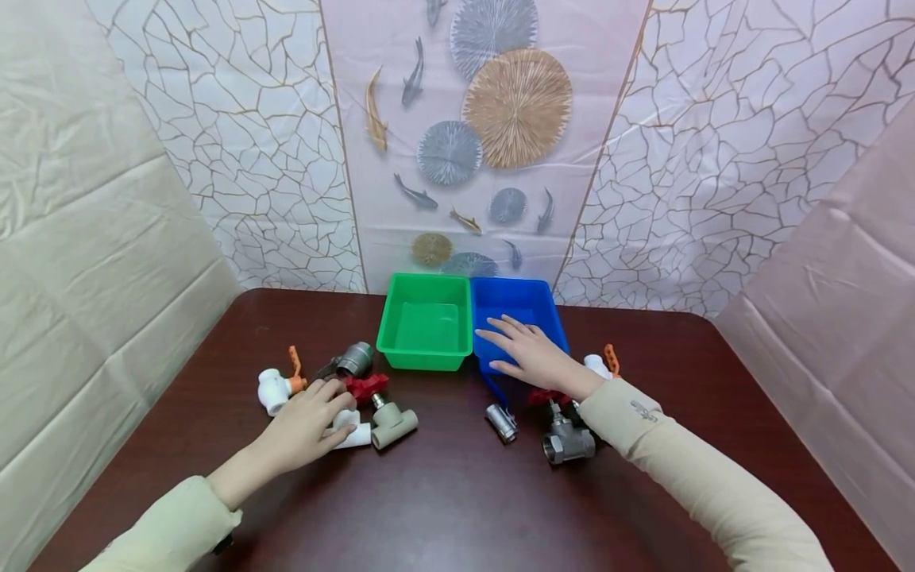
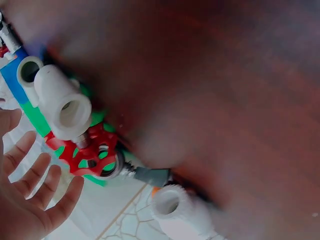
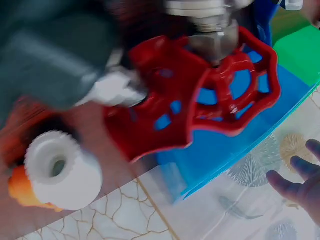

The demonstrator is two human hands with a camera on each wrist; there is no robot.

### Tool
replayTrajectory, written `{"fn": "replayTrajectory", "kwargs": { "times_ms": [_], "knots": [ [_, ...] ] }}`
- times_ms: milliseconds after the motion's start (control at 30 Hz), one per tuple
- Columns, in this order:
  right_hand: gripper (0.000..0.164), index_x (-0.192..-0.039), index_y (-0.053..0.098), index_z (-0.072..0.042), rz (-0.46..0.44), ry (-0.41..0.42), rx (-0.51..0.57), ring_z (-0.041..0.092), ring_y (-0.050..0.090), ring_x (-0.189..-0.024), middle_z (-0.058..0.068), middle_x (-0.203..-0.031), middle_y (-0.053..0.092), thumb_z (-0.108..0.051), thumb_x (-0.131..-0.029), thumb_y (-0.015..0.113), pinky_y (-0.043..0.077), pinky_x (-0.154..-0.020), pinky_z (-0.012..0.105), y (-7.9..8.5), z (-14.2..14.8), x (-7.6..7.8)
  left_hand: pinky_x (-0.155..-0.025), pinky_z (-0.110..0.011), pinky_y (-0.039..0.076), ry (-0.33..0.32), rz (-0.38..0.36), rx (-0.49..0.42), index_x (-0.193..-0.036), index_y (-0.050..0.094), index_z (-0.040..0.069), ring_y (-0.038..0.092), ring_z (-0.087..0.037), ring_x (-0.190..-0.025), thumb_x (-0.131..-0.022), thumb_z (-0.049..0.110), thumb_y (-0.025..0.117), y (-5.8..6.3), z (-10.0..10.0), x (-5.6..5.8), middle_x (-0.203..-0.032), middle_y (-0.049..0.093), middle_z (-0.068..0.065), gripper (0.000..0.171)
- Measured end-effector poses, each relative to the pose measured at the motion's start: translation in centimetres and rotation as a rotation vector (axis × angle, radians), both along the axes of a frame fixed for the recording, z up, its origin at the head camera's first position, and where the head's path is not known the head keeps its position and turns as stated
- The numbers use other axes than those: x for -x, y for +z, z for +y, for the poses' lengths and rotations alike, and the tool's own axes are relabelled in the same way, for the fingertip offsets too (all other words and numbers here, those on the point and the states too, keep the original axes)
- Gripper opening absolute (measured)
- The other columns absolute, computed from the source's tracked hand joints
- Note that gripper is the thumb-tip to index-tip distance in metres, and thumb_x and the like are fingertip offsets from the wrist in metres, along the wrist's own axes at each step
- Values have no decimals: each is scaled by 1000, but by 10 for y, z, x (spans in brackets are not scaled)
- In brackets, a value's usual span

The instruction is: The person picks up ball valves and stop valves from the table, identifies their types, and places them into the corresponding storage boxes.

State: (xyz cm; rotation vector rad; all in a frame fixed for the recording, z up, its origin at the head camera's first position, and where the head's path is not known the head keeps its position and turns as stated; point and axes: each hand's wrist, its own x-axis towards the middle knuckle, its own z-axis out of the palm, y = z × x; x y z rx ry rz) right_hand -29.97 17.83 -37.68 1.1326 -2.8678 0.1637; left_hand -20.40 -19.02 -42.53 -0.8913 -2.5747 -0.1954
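Observation:
My left hand (image 1: 303, 421) hovers over a cluster of valves, fingers relaxed and apart with nothing between them, as the left wrist view shows. Partly hidden under it is a white plastic valve (image 2: 62, 102). Beside that lies a grey-beige tee-shaped valve (image 1: 393, 425) near a red handwheel (image 1: 366, 387). A metal ball valve (image 1: 355, 360) sits behind the hand, and a white ball valve with an orange handle (image 1: 273, 391) to its left. Fingers spread, my right hand (image 1: 532, 357) holds nothing above the front of the blue bin (image 1: 554, 318).
A green bin (image 1: 389, 349) adjoins the blue one at the back. Before the blue bin lie a small metal valve with a blue lever (image 1: 502, 423) and a metal gate valve (image 1: 568, 442). Another white valve (image 1: 596, 365) with an orange handle is partly behind the right sleeve.

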Motion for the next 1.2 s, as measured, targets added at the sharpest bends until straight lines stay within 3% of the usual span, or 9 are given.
{"fn": "replayTrajectory", "kwargs": {
  "times_ms": [333, 600, 833, 1200],
  "knots": [
    [41, -139, 46, -8, -20, 59, 6, 37, 37, -135, 17, -140, 48, -19, -99, 49, 35, -105, 55, 1, -22, 25, -69, -34, 51, 5, -46, -21, -106, 65, 15, 55, -18, -88, -77, 27, 76, -6, -3, -3, -100, 59, -1, 33],
    [45, -138, 46, -4, -145, 13, -26, 33, 52, -122, 19, -137, 49, -20, -97, 52, 43, -101, 45, 5, -32, 38, -72, -37, 51, 8, -87, 17, -107, 65, 14, 57, -19, -87, -75, 28, 77, -11, -7, -4, -102, 59, -3, 37],
    [45, -138, 46, -3, -154, 1, -42, 34, 50, -123, 21, -141, 43, -22, -97, 53, 42, -102, 46, -2, -39, 44, -69, -35, 50, -4, -127, 27, -110, 64, 14, 58, -15, -83, -76, 28, 77, -13, -6, -4, -104, 58, -3, 40],
    [49, -141, 41, 0, -183, -71, -108, 39, 35, -136, 25, -148, 32, -26, -99, 48, 32, -110, 49, -4, -48, 47, -67, -36, 50, -34, -132, 73, -113, 65, 13, 59, -20, -89, -71, 25, 80, -14, -4, 0, -109, 57, -5, 46]
  ]
}}
